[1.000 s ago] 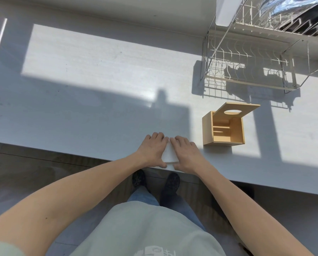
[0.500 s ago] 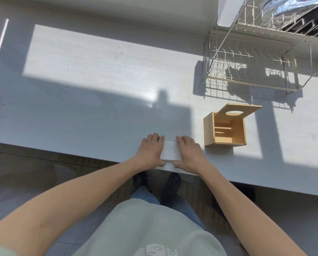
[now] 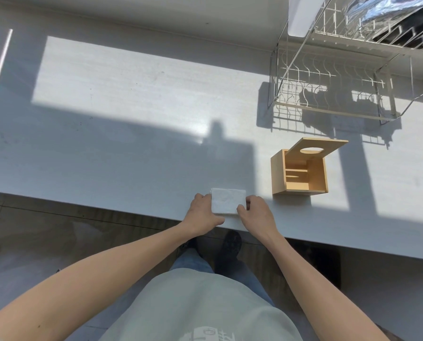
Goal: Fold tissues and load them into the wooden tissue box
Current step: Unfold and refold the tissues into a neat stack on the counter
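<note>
A folded white tissue (image 3: 227, 201) is gripped at both sides near the lower centre of the frame.

The soft, rectangular tissue is laid flat at the front edge of a smooth pale counter (image 3: 131, 143). Its left edge is held by the curled fingers of the left hand (image 3: 202, 212), its right edge pinched by the right hand (image 3: 256, 215). To the right, a square wooden box (image 3: 300, 172) is seen, its lid with an oval hole raised; only wooden slats are visible inside. A wire rack (image 3: 328, 94) is placed at upper right.
</note>
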